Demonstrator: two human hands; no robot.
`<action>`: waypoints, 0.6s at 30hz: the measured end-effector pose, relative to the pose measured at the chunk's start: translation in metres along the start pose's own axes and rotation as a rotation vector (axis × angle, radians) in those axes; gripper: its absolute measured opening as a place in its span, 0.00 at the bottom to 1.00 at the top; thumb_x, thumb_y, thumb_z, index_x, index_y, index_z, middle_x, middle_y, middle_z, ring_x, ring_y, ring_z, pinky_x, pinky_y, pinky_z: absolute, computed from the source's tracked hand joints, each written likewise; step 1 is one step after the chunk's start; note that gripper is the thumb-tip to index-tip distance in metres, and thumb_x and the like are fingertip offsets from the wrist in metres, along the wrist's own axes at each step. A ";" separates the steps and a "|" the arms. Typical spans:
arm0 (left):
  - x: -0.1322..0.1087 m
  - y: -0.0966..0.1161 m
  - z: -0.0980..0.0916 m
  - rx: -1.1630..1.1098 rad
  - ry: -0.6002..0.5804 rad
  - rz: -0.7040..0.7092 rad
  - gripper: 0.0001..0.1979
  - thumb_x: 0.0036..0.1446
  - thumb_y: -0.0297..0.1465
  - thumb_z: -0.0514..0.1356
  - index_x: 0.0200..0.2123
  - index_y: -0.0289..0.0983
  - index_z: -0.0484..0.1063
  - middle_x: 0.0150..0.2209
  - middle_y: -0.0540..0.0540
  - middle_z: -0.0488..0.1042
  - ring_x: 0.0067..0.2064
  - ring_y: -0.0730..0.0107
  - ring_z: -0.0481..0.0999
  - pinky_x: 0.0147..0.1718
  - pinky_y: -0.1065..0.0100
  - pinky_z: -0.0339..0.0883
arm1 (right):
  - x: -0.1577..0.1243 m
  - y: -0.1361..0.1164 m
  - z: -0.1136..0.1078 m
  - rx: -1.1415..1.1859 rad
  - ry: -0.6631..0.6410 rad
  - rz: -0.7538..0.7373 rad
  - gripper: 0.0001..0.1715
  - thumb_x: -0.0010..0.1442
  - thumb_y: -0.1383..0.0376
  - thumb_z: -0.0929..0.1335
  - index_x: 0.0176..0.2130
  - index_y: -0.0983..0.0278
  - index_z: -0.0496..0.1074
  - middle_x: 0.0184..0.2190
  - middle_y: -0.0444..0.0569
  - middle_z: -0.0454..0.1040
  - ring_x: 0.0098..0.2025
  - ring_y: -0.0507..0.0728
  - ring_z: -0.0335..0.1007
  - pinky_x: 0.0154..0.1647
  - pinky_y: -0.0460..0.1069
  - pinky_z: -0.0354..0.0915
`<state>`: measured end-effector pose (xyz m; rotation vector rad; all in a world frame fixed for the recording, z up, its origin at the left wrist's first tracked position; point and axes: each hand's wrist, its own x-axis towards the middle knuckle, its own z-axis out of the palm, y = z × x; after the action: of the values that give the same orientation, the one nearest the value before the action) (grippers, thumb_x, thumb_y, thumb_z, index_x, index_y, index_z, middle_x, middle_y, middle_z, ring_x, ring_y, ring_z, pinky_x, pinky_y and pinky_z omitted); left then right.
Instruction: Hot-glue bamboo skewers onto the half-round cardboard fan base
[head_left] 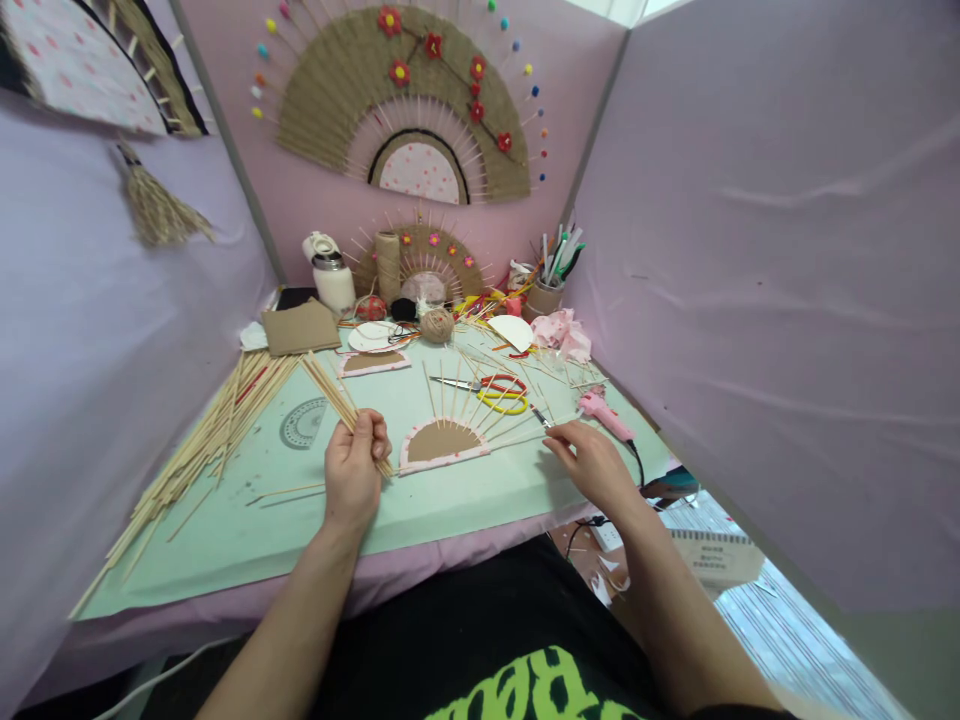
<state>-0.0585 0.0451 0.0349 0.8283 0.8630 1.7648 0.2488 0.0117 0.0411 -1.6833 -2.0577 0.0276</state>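
On the desk, a cardboard half-circle with a pale, spotted border along its edge is the landmark; thin sticks spread out from its curved side like rays. Just left of it, the left hand has its fingers clamped on a bundle of sticks, the lower ends near the half-circle's left corner. The right hand is to the half-circle's right, thumb and forefinger close together by a slim tool; whether they grip it, I cannot tell. Scissors with red and yellow handles lie behind the half-circle, towards its right. A pink glue gun lies farther right of it. Left of the half-circle, beyond the left hand, are a clear protractor and a large pile of sticks. A ball of twine sits well behind it.
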 end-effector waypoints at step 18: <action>-0.008 0.003 0.000 0.065 0.000 0.107 0.19 0.57 0.47 0.65 0.32 0.38 0.67 0.17 0.57 0.59 0.18 0.81 0.54 0.17 0.78 0.50 | 0.004 -0.018 0.011 0.085 0.034 -0.091 0.14 0.68 0.60 0.62 0.41 0.62 0.76 0.37 0.53 0.77 0.42 0.61 0.72 0.45 0.55 0.66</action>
<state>-0.0571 0.0367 0.0366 0.9317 0.8947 1.8379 0.2276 0.0145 0.0382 -1.5279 -2.0757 0.0556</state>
